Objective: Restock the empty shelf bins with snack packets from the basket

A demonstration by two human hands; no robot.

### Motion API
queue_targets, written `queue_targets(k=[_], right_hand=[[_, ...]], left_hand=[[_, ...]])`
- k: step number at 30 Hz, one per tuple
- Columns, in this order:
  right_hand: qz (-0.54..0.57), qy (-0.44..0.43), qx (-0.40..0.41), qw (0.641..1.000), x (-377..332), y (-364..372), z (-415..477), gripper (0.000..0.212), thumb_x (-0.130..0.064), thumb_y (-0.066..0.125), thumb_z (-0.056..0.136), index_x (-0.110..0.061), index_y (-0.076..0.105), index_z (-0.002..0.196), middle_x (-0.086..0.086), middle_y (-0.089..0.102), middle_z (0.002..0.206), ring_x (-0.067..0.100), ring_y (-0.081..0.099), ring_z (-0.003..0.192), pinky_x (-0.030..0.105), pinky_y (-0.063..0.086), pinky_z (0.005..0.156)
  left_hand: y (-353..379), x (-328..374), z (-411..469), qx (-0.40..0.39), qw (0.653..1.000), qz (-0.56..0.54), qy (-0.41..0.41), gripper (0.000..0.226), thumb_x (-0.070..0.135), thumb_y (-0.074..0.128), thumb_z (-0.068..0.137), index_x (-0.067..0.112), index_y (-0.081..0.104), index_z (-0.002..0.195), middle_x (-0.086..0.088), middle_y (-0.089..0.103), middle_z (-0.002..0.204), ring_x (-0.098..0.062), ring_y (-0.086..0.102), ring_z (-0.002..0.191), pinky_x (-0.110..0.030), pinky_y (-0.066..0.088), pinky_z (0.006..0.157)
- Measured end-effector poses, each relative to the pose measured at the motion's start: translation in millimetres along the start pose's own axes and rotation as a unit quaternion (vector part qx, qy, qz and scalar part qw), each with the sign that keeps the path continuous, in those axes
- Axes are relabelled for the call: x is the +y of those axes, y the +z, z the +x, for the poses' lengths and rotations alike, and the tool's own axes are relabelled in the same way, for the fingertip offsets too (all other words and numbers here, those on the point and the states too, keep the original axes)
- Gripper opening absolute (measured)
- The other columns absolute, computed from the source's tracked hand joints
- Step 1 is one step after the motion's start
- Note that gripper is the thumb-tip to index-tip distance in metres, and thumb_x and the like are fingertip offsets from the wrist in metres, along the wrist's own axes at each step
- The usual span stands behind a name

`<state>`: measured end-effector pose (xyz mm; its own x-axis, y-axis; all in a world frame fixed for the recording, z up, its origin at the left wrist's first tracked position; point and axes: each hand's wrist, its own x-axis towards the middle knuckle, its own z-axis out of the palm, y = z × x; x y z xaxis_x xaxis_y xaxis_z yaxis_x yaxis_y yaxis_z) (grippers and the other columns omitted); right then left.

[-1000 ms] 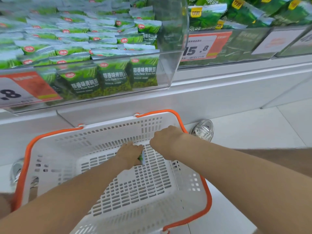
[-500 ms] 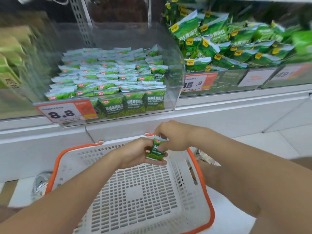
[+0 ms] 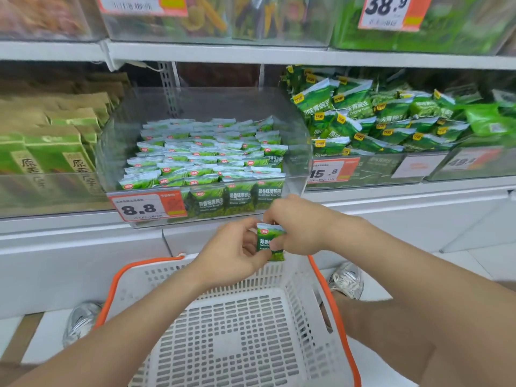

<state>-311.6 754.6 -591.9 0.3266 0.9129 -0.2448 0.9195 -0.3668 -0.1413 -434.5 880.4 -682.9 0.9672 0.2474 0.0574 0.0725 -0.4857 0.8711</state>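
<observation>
A small green snack packet (image 3: 267,241) hangs upright between my two hands, just above the far rim of the white basket with orange rim (image 3: 337,311). My left hand (image 3: 234,255) pinches its lower left side. My right hand (image 3: 298,224) pinches its top and right edge. Directly behind stands a clear shelf bin (image 3: 293,129) holding several rows of the same green packets, with an 8.8 price tag (image 3: 146,206) on its front. The basket's slotted floor shows no packets.
A bin of larger green pea bags (image 3: 371,118) sits to the right, boxes of green and tan packs (image 3: 55,146) to the left. Another shelf of bins runs above. My shoes (image 3: 347,279) flank the basket on the white floor.
Both hands lifted a green packet from the basket floor up over the far rim toward the bin. My view tilted upward, showing more shelves.
</observation>
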Motion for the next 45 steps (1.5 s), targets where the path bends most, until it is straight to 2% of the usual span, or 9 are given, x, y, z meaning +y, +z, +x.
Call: queue_targets(k=[6, 9, 13, 24, 29, 32, 35, 40, 45], right_hand=[[-0.008, 0.017, 0.062, 0.998, -14, -77, -27, 0.029, -0.022, 0.068, 0.078, -0.01, 0.047, 0.061, 0.004, 0.061, 0.051, 0.005, 0.059, 0.057, 0.041, 0.056, 0.056], [0.084, 0.047, 0.158, 0.983, -7, -107, -27, 0.034, -0.029, 0.068, 0.076, 0.002, 0.056, 0.07, 0.016, 0.065, 0.056, 0.005, 0.057, 0.048, 0.035, 0.051, 0.052], [-0.014, 0.116, 0.344, 0.932, 8, -103, 6, 0.024, -0.028, 0.065, 0.083, -0.008, 0.051, 0.081, 0.008, 0.045, 0.069, 0.031, 0.05, 0.075, 0.037, 0.035, 0.055], [-0.299, 0.111, 0.142, 0.937, 11, -91, 57, 0.023, -0.019, 0.062, 0.092, -0.023, 0.04, 0.098, 0.007, 0.063, 0.117, 0.032, 0.051, 0.123, 0.048, 0.028, 0.109], [-0.329, 0.091, 0.087, 0.936, 12, -83, 76, 0.022, -0.01, 0.056, 0.097, -0.023, 0.057, 0.114, 0.004, 0.058, 0.106, 0.03, 0.051, 0.125, 0.049, 0.021, 0.114], [-0.333, 0.081, 0.092, 0.935, 14, -87, 87, 0.024, -0.012, 0.057, 0.098, -0.021, 0.06, 0.119, 0.003, 0.064, 0.122, 0.029, 0.054, 0.125, 0.046, 0.025, 0.114], [-0.294, 0.078, 0.101, 0.947, 16, -97, 92, 0.023, -0.006, 0.059, 0.096, -0.02, 0.06, 0.115, 0.008, 0.062, 0.125, 0.032, 0.06, 0.12, 0.042, 0.041, 0.1], [-0.215, 0.107, 0.077, 0.968, 15, -91, 98, 0.032, -0.002, 0.061, 0.097, -0.012, 0.061, 0.128, 0.014, 0.057, 0.128, 0.039, 0.061, 0.12, 0.043, 0.048, 0.081], [-0.175, 0.118, 0.092, 0.973, 12, -98, 95, 0.03, 0.005, 0.062, 0.093, -0.009, 0.057, 0.12, 0.013, 0.05, 0.112, 0.037, 0.061, 0.113, 0.037, 0.041, 0.074]], left_hand=[[-29, 62, 7, 0.292, 0.924, 0.152, 0.192, 0.021, 0.026, 0.055, 0.088, 0.02, 0.065, 0.106, 0.015, 0.052, 0.061, -0.001, 0.05, 0.053, -0.031, 0.042, 0.054], [-51, 85, 27, 0.337, 0.891, 0.213, 0.217, 0.018, 0.018, 0.056, 0.086, 0.02, 0.062, 0.103, 0.013, 0.05, 0.08, -0.007, 0.049, 0.067, -0.037, 0.042, 0.059], [-74, 90, 64, 0.27, 0.91, 0.278, 0.149, 0.019, 0.014, 0.055, 0.091, 0.02, 0.066, 0.106, 0.003, 0.059, 0.104, -0.022, 0.058, 0.096, -0.045, 0.051, 0.08], [-111, 84, 126, -0.085, 0.92, 0.381, 0.041, 0.021, 0.021, 0.057, 0.104, 0.014, 0.076, 0.103, -0.003, 0.076, 0.093, -0.023, 0.066, 0.085, -0.033, 0.048, 0.075], [-115, 72, 137, -0.055, 0.907, 0.412, 0.072, 0.009, 0.016, 0.068, 0.096, 0.023, 0.065, 0.091, 0.01, 0.068, 0.085, -0.018, 0.062, 0.084, -0.039, 0.048, 0.097], [-114, 65, 137, 0.007, 0.924, 0.375, 0.069, 0.017, 0.017, 0.078, 0.085, 0.02, 0.061, 0.087, 0.003, 0.071, 0.085, -0.022, 0.068, 0.086, -0.041, 0.055, 0.082], [-113, 65, 137, 0.03, 0.942, 0.331, 0.036, 0.023, 0.009, 0.074, 0.076, 0.026, 0.059, 0.079, 0.006, 0.072, 0.076, -0.018, 0.069, 0.079, -0.04, 0.058, 0.076], [-113, 61, 133, 0.036, 0.964, 0.262, 0.005, 0.026, 0.004, 0.078, 0.077, 0.026, 0.064, 0.082, 0.01, 0.075, 0.065, -0.005, 0.071, 0.073, -0.037, 0.049, 0.103], [-112, 52, 132, 0.061, 0.925, 0.372, 0.045, 0.026, 0.037, 0.08, 0.081, 0.027, 0.069, 0.102, 0.003, 0.063, 0.104, -0.022, 0.059, 0.105, -0.042, 0.052, 0.091]])
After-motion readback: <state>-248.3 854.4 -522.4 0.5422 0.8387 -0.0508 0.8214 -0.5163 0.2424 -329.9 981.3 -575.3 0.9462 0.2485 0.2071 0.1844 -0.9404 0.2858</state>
